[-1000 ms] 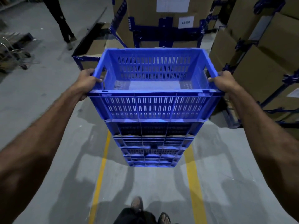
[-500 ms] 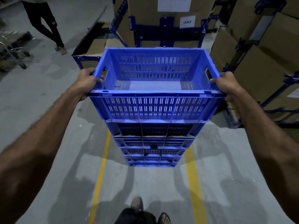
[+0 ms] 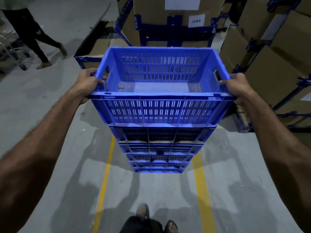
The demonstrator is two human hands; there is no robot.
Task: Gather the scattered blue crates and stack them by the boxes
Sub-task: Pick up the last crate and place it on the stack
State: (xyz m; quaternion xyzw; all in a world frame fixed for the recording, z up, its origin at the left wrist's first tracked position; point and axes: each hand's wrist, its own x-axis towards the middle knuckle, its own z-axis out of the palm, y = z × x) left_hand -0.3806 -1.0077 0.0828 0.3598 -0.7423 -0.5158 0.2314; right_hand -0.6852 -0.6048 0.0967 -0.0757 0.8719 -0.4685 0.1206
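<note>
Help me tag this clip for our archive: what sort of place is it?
Most likely a warehouse: large cardboard boxes strapped in blue frames, yellow lane lines on a concrete floor, and a stack of blue crates gripped by both hands.

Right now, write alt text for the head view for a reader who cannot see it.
A person's left hand and right hand grip the side handles of the top blue crate on a tall stack of blue crates standing on a grey floor between yellow lines. Strapped cardboard boxes stand behind and to the right; another person walks at upper left.
</note>
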